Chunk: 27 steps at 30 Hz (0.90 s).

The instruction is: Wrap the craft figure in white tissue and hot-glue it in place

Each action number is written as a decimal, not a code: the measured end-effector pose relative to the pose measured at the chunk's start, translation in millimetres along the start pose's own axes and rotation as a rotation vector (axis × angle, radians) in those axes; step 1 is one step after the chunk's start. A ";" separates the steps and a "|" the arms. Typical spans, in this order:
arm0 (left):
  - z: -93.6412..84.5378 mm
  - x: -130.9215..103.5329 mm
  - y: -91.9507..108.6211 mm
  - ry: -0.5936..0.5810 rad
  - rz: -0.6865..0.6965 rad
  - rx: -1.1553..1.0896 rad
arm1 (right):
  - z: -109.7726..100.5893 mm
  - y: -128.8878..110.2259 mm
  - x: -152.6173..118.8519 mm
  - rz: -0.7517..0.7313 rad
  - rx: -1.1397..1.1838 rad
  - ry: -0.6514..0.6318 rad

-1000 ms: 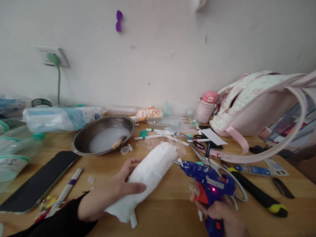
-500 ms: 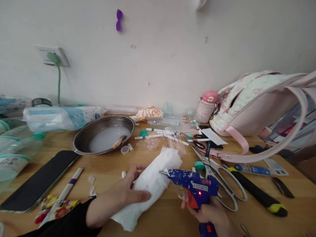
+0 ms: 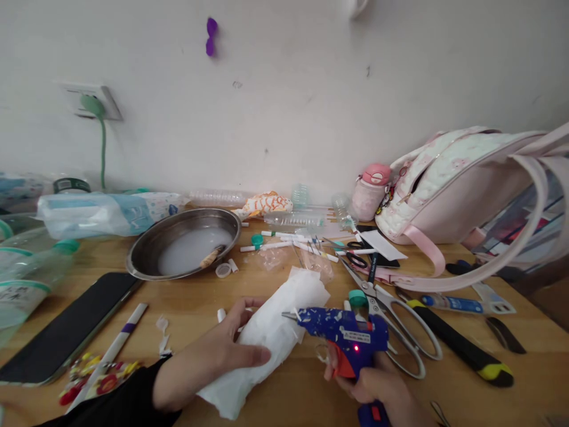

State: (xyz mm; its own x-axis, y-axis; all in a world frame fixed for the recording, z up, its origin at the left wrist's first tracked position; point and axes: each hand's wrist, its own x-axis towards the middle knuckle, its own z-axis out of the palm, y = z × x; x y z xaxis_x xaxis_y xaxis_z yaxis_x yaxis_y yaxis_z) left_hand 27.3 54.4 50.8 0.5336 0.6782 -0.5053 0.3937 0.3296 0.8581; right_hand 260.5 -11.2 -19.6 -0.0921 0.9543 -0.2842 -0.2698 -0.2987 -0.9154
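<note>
Left hand (image 3: 217,356) pins the paper-wrapped roll (image 3: 267,335) with fingers spread; right hand (image 3: 377,385) grips the glue gun (image 3: 344,341). Best kept steady, nozzle close.

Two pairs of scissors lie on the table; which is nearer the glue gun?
The large silver-handled scissors, right beside the blue glue gun in the right hand. The small black-handled scissors lie farther back.

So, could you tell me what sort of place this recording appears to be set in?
Most likely a home craft desk against a white wall. The right hand holds a blue hot glue gun, the left hand steadies a white wrapped roll, and scissors, cut plastic bottles and a pink bag lie about.
</note>
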 end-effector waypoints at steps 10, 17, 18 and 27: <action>-2.3 7.4 -18.1 0.052 0.114 0.101 | 19.2 -22.4 -24.9 0.025 0.101 0.119; -6.6 13.8 -24.7 0.041 0.122 0.016 | 5.6 -11.9 -12.2 0.004 0.228 -0.106; -7.0 14.1 -24.9 0.043 0.119 0.006 | 1.1 -9.9 -10.7 0.004 0.222 -0.121; -2.0 14.2 -23.7 0.064 0.152 0.063 | 11.4 -23.3 -19.4 -0.036 0.102 0.088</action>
State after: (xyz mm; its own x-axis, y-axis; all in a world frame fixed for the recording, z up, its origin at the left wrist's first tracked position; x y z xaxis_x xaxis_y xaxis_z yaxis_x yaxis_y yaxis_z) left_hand 24.0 57.6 23.5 0.5431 0.7579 -0.3613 0.3591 0.1793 0.9159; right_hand 257.7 -22.9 10.5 0.0024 0.9599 -0.2802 -0.3684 -0.2596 -0.8927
